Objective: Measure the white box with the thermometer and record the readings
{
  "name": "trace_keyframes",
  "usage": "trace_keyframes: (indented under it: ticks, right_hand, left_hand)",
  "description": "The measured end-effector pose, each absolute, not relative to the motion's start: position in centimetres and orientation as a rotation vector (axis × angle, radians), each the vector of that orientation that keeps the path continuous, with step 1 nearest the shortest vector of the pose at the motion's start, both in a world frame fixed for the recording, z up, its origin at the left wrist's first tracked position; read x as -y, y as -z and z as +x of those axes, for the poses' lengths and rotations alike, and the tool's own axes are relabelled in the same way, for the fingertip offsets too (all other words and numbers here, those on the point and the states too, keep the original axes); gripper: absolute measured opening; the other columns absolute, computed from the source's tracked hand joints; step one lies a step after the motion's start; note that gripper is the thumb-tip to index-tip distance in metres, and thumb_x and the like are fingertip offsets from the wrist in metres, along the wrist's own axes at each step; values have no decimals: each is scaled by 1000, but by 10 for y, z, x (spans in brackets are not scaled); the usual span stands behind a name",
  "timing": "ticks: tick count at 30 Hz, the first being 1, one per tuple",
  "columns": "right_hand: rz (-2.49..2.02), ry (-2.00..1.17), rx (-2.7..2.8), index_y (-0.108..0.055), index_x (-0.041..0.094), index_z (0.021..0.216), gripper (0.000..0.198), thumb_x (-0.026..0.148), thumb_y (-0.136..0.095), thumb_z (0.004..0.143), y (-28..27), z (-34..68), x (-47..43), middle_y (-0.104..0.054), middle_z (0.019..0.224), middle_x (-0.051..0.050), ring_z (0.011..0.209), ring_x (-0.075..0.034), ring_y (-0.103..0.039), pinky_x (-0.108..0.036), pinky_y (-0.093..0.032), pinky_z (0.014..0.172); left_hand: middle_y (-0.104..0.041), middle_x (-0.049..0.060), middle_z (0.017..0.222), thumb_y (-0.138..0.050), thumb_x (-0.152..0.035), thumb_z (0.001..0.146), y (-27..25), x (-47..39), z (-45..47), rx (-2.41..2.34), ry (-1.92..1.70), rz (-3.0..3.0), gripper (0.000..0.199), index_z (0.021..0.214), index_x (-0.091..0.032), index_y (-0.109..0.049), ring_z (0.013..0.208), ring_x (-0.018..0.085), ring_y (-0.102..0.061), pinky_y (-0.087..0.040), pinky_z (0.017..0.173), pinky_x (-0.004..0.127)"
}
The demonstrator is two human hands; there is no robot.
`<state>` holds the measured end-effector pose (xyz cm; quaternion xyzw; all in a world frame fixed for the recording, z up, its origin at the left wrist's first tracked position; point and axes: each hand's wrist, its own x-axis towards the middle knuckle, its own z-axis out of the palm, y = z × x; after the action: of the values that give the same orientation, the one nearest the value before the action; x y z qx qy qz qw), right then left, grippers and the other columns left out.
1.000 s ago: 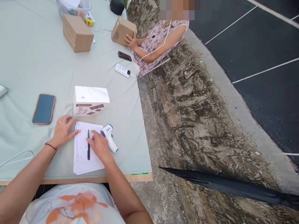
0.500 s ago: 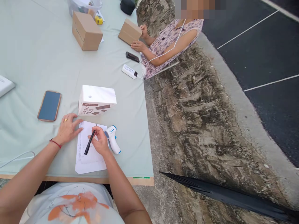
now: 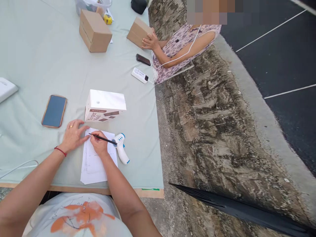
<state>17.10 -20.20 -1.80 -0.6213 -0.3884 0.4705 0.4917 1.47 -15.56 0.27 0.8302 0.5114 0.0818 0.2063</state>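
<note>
My right hand grips a black pen, its tip pointing left near the top of a stack of white paper sheets. Spread flat, my left hand rests on the cloth with its fingertips at the sheets' left edge; it holds nothing. Just right of the papers lies a white and blue infrared thermometer. A white printed box stands right behind the papers. Beyond my left hand, a phone in a brown case lies face up.
Across the table, a person holds a small cardboard box. Near them are a black device and a white device. A larger cardboard box, a clear tub and a yellow tape measure stand farther back.
My right hand has moved left and turned the pen from steep to nearly level, its tip now at the page's upper left. The other person's hands have shifted on their box.
</note>
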Motion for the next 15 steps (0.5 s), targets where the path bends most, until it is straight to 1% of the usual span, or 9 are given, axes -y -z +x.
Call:
trace_keyframes:
  ticks: [6, 11, 15]
  right_hand:
    - [-1519, -1100, 1078, -66, 21, 82, 23, 40, -54, 82, 23, 172, 203, -64, 79, -3, 70, -16, -54, -30, -46, 70]
    - [-1487, -1038, 1146, -67, 20, 84, 20, 36, -55, 85, 27, 173, 204, -64, 79, -3, 69, -16, -55, -30, -46, 69]
    - [-1475, -979, 1203, -67, 19, 84, 20, 33, -53, 85, 33, 172, 205, -64, 79, -3, 69, -16, -55, -29, -47, 68]
  left_hand:
    - [-52, 13, 130, -62, -39, 88, -3, 156, 15, -1432, -216, 2332, 33, 118, -25, -69, 127, 33, -44, -36, 110, 51]
    - [-53, 13, 129, -63, -39, 88, -1, 156, 15, -1423, -246, 2355, 34, 118, -24, -70, 126, 33, -44, -37, 110, 52]
    - [-54, 13, 129, -63, -39, 90, -1, 157, 15, -1418, -262, 2370, 33, 118, -24, -70, 125, 33, -45, -38, 109, 52]
